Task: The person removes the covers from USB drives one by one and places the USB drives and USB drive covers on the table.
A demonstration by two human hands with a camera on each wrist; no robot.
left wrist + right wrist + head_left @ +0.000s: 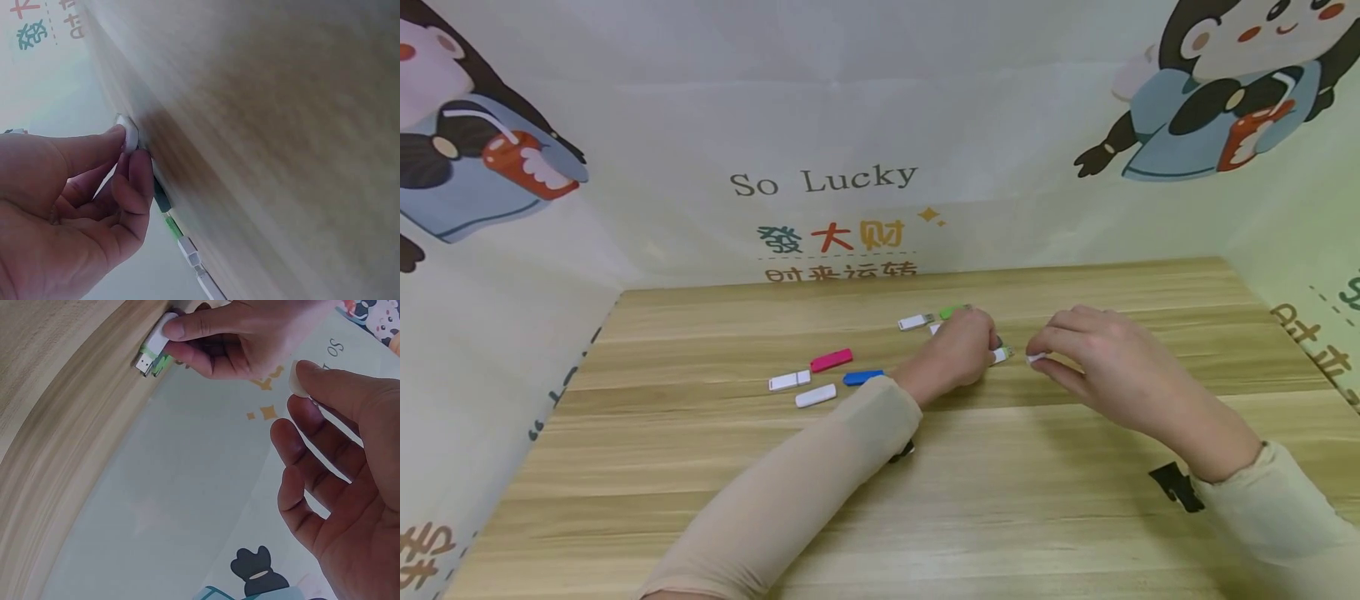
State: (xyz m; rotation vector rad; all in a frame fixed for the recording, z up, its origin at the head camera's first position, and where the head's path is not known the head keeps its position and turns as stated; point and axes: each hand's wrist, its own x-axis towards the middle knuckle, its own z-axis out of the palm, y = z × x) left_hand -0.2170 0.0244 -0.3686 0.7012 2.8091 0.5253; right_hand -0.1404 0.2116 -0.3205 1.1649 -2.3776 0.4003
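Observation:
My left hand [955, 350] pinches a white USB stick [156, 339] between thumb and fingers, low over the wooden table. The stick's bare metal plug points toward my right hand, and a green band shows at its base. A short way to the right, my right hand [1105, 358] holds a small white cap [299, 384] between thumb and index finger. Cap and plug are apart. Behind my left hand lie a white USB stick [914, 322] with its plug bare and a green one [951, 312], partly hidden by the hand.
Left of my left forearm lie a pink oblong stick [831, 360], a blue one [862, 377], a white one [789, 381] and another white one [816, 396]. A printed cloth [685, 167] stands up behind the table [625, 467]. Something black [1177, 487] shows by my right cuff.

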